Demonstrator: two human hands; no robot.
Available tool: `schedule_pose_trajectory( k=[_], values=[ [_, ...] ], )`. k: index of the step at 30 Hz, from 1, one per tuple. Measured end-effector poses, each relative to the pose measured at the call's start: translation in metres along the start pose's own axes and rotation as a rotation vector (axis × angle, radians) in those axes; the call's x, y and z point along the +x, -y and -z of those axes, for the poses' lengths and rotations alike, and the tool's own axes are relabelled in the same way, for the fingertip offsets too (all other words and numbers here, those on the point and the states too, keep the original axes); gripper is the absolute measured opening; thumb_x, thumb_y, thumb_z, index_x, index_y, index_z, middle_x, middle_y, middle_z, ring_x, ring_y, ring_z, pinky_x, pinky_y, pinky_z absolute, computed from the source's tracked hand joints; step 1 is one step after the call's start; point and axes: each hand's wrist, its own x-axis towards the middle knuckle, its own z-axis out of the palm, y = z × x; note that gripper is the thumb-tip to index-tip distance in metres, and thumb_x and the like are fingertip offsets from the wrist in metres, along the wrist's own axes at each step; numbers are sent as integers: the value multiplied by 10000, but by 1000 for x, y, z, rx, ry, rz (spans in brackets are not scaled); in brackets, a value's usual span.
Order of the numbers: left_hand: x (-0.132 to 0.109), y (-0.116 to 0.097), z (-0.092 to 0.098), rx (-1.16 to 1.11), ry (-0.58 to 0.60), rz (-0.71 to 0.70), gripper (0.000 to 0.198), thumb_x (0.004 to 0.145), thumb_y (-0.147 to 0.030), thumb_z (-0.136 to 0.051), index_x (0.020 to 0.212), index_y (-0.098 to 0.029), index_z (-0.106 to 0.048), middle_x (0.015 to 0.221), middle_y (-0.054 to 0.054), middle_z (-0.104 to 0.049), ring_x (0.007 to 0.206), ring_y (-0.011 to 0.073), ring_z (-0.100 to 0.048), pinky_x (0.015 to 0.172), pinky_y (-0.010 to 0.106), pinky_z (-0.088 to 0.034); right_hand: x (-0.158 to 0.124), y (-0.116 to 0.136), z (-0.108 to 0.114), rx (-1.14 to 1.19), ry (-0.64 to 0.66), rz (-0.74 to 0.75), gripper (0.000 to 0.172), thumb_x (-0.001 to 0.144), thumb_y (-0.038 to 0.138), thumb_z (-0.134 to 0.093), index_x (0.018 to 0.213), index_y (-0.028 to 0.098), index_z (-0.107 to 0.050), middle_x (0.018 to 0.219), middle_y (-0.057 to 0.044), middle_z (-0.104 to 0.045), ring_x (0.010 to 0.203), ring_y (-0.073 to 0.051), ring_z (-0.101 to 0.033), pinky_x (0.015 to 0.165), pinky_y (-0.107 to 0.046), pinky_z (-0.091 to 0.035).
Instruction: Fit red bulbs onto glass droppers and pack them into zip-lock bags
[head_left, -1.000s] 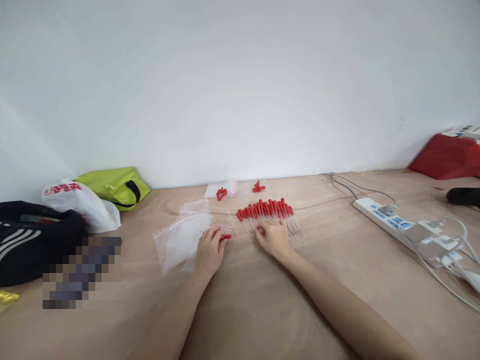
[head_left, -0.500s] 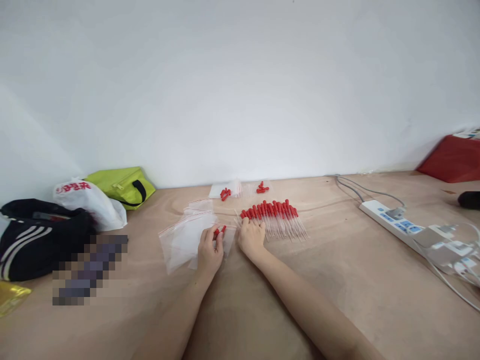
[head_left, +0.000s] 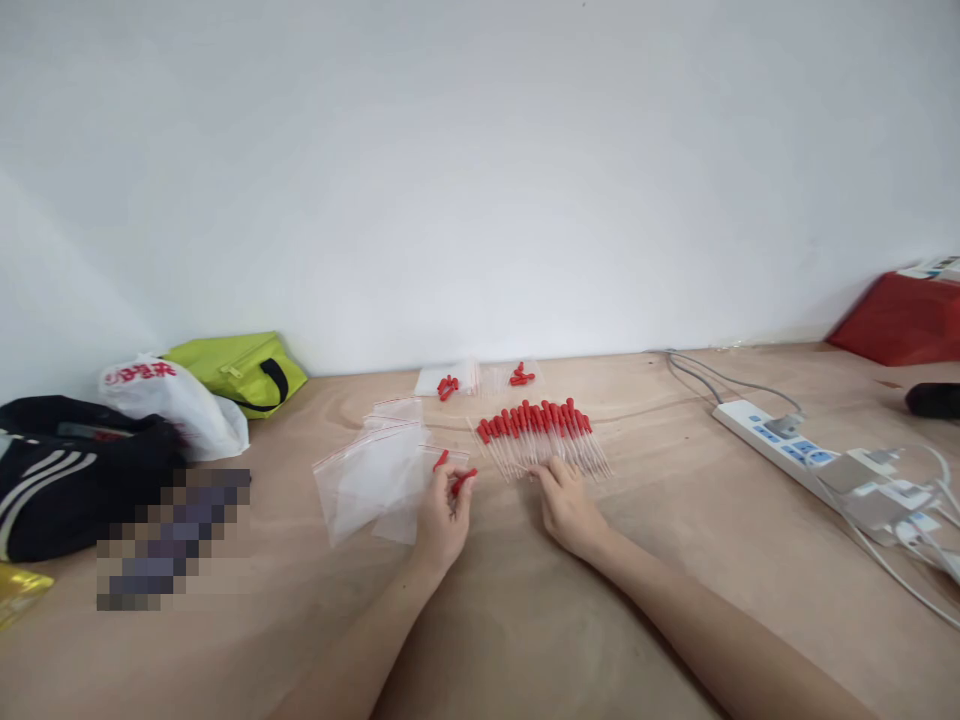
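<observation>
My left hand (head_left: 444,520) is closed around red dropper bulbs (head_left: 463,481); one pokes out by the fingertips and another shows above the knuckles. Beside it, on the left, lie overlapping clear zip bags (head_left: 367,480). My right hand (head_left: 568,505) has its fingers pinched at the end of a thin clear dropper tube (head_left: 531,470), partly hidden by the fingers. Just beyond it is a row of droppers (head_left: 536,420), red bulbs pointing away and slim tubes toward me. Two small groups of loose red bulbs (head_left: 448,387) rest on bags near the wall.
A white power strip (head_left: 772,440) with adapters and cables is on the right, by a red bag (head_left: 900,318). On the left sit a yellow-green bag (head_left: 236,365), a white plastic bag (head_left: 180,405) and a black striped bag (head_left: 90,480). A wall (head_left: 480,180) bounds the back.
My right hand has moved from the row's left end to the right and nearer me, at the tube ends. My left hand has shifted slightly right with the red bulbs.
</observation>
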Motion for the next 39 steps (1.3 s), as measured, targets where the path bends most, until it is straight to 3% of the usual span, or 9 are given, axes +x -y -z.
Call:
schedule_pose_trajectory(
  k=[5,11,26,33,39],
  values=[
    [-11,-17,-7,-1,222,-80,238,864,-255,-394,1066,-180,-495,950,76,-576,889,171,-585,783,322,-486,-23,-18,14,174,-25,29,194,853,145,-342,897,178,-528,836,-61,-544,765,-159,-503,708,-297,-359],
    [-9,-24,-2,54,316,-142,220,881,-226,-357,892,-193,-574,904,65,-552,871,175,-547,783,322,-471,-16,-7,11,207,8,39,186,867,171,-360,872,194,-544,809,-32,-594,755,-134,-540,746,-296,-327],
    [-9,-28,-1,17,392,-179,223,885,-249,-356,830,-182,-561,828,53,-587,779,160,-559,709,280,-462,-15,-5,14,242,121,99,215,869,184,-379,897,199,-592,821,-31,-616,762,-132,-532,790,-323,-269],
    [-12,-27,0,14,484,-208,247,879,-272,-378,781,-176,-584,713,38,-590,667,143,-565,610,241,-448,-13,-7,16,302,120,163,230,855,177,-395,888,228,-616,811,-10,-609,723,-117,-517,743,-307,-244],
    [-14,-29,1,109,474,-256,252,880,-291,-380,792,-173,-584,717,36,-589,680,144,-560,612,244,-443,-13,-3,17,182,106,183,247,854,194,-376,784,196,-613,710,-7,-570,622,-108,-459,666,-298,-200]
  ],
)
